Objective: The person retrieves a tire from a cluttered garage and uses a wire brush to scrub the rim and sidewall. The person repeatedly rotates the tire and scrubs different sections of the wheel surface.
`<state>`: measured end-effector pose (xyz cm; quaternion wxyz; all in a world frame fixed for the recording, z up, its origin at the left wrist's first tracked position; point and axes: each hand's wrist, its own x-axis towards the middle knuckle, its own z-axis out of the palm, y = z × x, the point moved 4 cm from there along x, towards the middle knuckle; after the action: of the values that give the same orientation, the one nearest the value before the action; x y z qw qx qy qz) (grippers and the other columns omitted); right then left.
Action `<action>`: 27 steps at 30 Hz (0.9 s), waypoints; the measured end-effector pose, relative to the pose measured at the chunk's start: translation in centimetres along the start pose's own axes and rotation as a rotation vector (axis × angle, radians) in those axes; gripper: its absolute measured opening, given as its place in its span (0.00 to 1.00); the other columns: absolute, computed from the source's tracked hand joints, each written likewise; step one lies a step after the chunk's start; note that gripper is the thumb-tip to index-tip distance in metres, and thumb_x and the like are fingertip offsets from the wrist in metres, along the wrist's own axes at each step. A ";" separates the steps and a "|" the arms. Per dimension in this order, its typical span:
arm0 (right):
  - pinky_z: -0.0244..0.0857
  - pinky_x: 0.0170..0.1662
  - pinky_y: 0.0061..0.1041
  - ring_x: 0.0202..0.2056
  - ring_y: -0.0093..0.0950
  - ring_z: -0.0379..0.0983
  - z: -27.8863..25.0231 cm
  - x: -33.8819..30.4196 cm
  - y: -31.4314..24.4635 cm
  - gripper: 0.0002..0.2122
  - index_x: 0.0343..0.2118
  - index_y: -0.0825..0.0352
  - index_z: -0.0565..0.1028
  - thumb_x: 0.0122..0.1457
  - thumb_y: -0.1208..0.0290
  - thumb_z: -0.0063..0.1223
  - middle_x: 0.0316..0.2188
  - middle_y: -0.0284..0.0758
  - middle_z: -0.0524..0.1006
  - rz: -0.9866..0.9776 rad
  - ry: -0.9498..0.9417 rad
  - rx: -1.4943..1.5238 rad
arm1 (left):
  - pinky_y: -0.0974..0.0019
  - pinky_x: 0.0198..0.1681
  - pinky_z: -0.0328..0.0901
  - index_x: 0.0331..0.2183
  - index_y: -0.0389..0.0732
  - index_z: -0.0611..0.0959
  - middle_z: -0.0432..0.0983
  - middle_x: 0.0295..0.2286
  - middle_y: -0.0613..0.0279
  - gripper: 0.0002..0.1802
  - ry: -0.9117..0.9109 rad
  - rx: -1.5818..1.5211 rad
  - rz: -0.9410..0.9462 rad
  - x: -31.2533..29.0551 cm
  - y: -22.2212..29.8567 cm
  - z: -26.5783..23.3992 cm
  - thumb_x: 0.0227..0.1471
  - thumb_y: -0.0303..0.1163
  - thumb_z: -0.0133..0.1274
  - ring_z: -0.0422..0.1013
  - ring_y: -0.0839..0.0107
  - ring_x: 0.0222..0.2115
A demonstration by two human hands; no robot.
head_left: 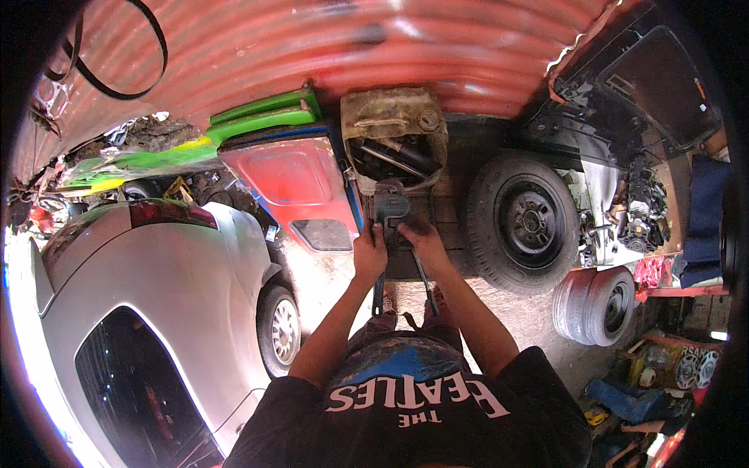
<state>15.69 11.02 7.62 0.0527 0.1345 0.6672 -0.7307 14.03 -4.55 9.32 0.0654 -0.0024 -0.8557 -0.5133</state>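
Observation:
My left hand is closed around the handle of a large dark grey wrench. The wrench's broad head points away from me, and its handle runs down below my fist. Beside it, my right hand is closed on a thin, dark, rod-like tool that hangs toward my feet; its upper end is hidden by my fingers. Just beyond the wrench head sits a dirty plastic jerrycan, cut open on its side, with several dark tools lying inside.
A car wheel stands close on my right, with stacked smaller tyres behind it. To the left are a silver car and leaning red and green panels. A corrugated red metal wall runs along the far side.

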 end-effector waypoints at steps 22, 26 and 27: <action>0.59 0.58 0.32 0.54 0.36 0.67 -0.1 -1.6 1.0 0.30 0.55 0.75 0.66 0.57 0.59 0.60 0.53 0.47 0.72 0.002 0.078 -0.052 | 0.43 0.27 0.63 0.38 0.32 0.75 0.73 0.23 0.33 0.15 0.011 -0.011 0.012 -0.8 -0.6 -0.5 0.61 0.35 0.41 0.72 0.36 0.25; 0.59 0.59 0.31 0.55 0.37 0.67 -1.2 -0.4 1.9 0.30 0.55 0.76 0.66 0.57 0.58 0.60 0.53 0.47 0.72 -0.027 0.074 -0.059 | 0.44 0.27 0.63 0.39 0.31 0.75 0.73 0.22 0.35 0.15 -0.052 -0.011 0.025 -0.8 0.5 -0.2 0.61 0.35 0.42 0.72 0.37 0.25; 0.58 0.59 0.31 0.55 0.37 0.68 -1.1 -0.5 1.5 0.30 0.55 0.76 0.66 0.57 0.58 0.61 0.52 0.47 0.72 -0.021 0.084 -0.060 | 0.44 0.26 0.63 0.39 0.31 0.75 0.73 0.22 0.35 0.15 -0.041 -0.007 0.018 -0.8 0.4 -0.4 0.61 0.34 0.42 0.72 0.37 0.25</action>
<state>16.66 11.93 6.21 0.0209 0.1566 0.6917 -0.7047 14.92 -4.65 9.76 0.0527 -0.0208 -0.8550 -0.5155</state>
